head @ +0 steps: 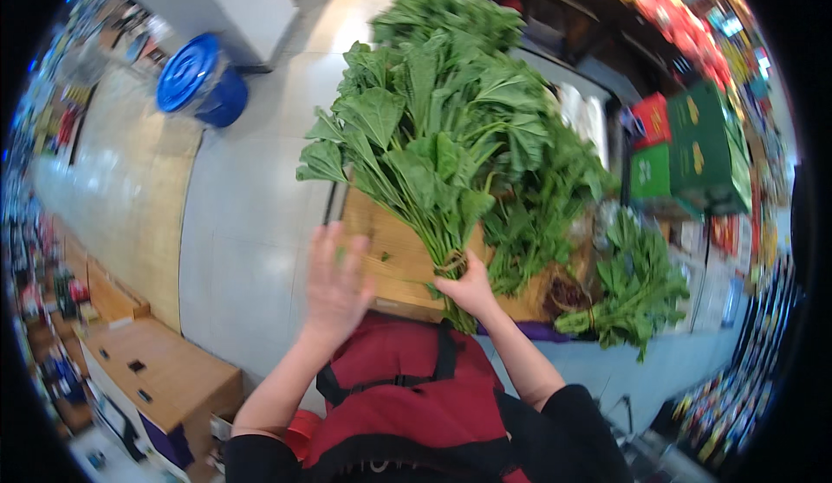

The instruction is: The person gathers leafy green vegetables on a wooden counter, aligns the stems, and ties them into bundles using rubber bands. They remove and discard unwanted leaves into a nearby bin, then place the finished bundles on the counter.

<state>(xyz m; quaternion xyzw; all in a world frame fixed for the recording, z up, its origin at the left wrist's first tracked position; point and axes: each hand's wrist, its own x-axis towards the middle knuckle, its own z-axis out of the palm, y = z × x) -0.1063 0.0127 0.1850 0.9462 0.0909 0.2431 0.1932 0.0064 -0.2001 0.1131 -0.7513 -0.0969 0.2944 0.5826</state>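
My right hand (469, 288) grips a bunch of leafy greens (422, 177) by its stems, close to a brown tie (452, 263) wound around them. The leaves point away from me, over the wooden tabletop (383, 239). To the left of the bunch, my left hand (338, 281) is raised with its fingers apart and nothing in it; it is blurred. Behind the held bunch lies a large heap of similar greens (448, 18), and looser greens (539, 223) spread on the right. Another tied bunch (640, 288) rests at the right end.
Beside that bunch sits a dark red bundle (564, 293), its kind unclear. Green boxes (705, 151) and white rolls (582, 116) stand at the right. A blue lidded bucket (201, 83) is on the floor near a white pillar (221, 8). A wooden-topped counter (162, 366) stands lower left.
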